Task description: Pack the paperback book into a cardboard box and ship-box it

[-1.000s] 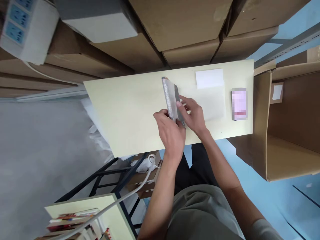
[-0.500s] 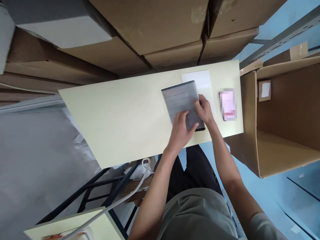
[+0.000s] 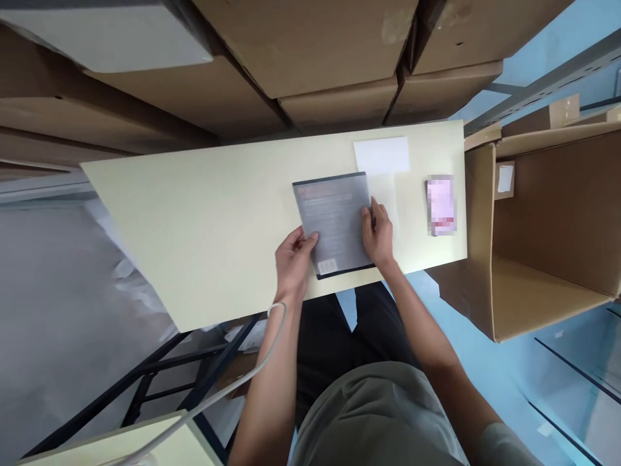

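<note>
A grey book (image 3: pixel 334 220) in clear wrapping lies flat on the pale yellow table (image 3: pixel 213 220), back cover up, with a small barcode label near its front edge. My left hand (image 3: pixel 292 262) grips its left edge, thumb on top. On the opposite side, my right hand (image 3: pixel 377 233) holds the right edge with curled fingers. A clear plastic sleeve (image 3: pixel 391 194) lies just right of the book, partly under my right hand.
A white card (image 3: pixel 381 154) lies at the table's far edge, and a pink phone-sized item (image 3: pixel 441 204) sits near the right end. An open cardboard box (image 3: pixel 548 220) stands to the right. Stacked cartons (image 3: pixel 315 58) rise behind the table. A white cable (image 3: pixel 218 395) hangs at lower left.
The book went from standing on edge to lying flat, then slid left toward me. My left hand moved from on top of it to its left edge.
</note>
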Action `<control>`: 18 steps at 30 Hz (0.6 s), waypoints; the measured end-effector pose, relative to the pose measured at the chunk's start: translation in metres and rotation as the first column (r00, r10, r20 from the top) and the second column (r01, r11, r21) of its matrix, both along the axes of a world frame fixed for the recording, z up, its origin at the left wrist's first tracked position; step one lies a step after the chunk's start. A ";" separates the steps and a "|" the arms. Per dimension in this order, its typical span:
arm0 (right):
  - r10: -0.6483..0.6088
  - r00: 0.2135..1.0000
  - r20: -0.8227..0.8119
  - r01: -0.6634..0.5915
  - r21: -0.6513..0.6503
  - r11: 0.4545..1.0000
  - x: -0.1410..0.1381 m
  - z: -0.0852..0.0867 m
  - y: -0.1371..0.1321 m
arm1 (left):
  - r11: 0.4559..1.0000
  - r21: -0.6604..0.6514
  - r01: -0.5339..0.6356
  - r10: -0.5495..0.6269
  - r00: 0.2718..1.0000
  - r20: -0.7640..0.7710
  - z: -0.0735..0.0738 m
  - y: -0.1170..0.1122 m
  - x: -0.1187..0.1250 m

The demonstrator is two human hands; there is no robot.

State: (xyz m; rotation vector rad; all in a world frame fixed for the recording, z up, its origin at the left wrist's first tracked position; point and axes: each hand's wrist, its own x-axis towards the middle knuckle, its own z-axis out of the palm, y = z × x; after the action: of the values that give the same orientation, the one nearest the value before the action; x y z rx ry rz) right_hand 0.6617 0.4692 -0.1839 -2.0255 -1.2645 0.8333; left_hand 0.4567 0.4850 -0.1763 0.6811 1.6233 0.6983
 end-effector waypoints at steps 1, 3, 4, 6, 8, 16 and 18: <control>-0.005 1.000 -0.012 0.004 -0.006 1.000 -0.016 -0.002 -0.004 | 0.999 -0.002 -0.033 0.033 0.999 -0.019 0.003 -0.002 -0.012; 0.000 1.000 -0.025 -0.001 -0.032 0.999 -0.053 -0.007 -0.009 | 0.996 0.013 -0.092 0.093 0.992 -0.090 0.009 -0.007 -0.040; 0.014 1.000 -0.025 -0.016 -0.053 0.998 -0.072 -0.009 -0.010 | 0.993 0.027 -0.115 0.118 0.985 -0.127 0.011 -0.010 -0.055; 0.067 0.998 -0.015 -0.068 -0.099 0.993 -0.111 -0.010 -0.008 | 0.987 0.048 -0.151 0.157 0.969 -0.189 0.013 -0.017 -0.086; 0.147 0.989 0.010 -0.144 -0.129 0.981 -0.146 -0.007 0.000 | 0.981 0.053 -0.187 0.194 0.948 -0.254 0.012 -0.025 -0.115; 0.460 0.876 0.142 -0.414 -0.267 0.870 -0.188 0.005 0.033 | 0.970 0.151 -0.193 0.242 0.851 -0.467 0.022 -0.048 -0.153; 0.452 0.887 0.097 -0.416 -0.262 0.871 -0.175 0.004 0.030 | 0.962 0.215 -0.166 0.250 0.851 -0.463 0.035 -0.046 -0.141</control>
State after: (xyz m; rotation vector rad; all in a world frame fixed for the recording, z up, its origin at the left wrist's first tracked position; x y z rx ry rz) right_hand 0.4867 0.4994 -0.1795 -2.0446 -1.8343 1.0909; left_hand 0.3152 0.4388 -0.1411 0.8588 2.1460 0.8775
